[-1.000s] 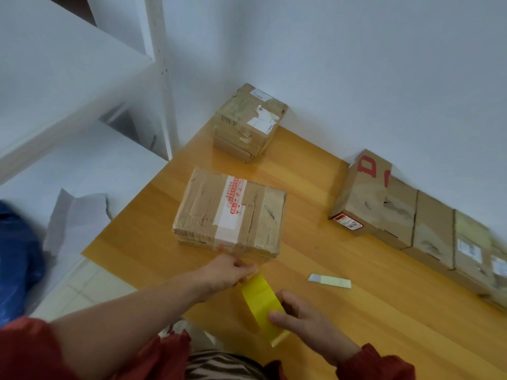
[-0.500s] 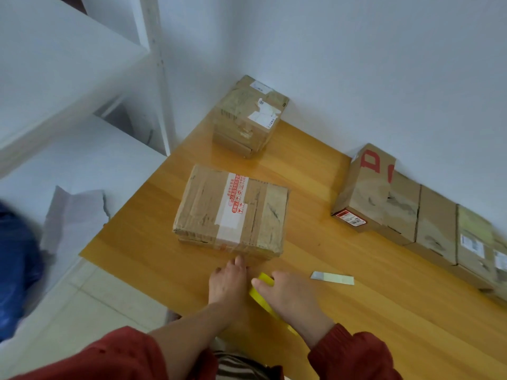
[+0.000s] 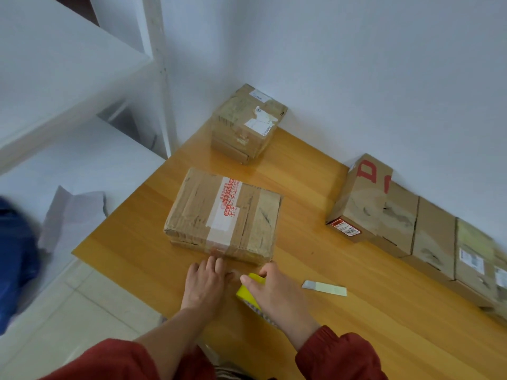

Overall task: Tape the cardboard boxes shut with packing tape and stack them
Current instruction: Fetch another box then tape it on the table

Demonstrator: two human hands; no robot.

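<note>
Wrinkles await us if our right hand (image 3: 277, 294), gripping the tape roll (image 3: 247, 291), pulls askew while our flat left hand (image 3: 207, 283) steadies the box (image 3: 225, 215).

White walls (image 3: 356, 64), meeting in a corner. Honey-coloured wooden table (image 3: 384, 333), set against the wall. White shelving unit (image 3: 55, 64), left, with upright post (image 3: 157, 78). Pale tiled floor (image 3: 68, 311), lower left. Soft, even light.
</note>
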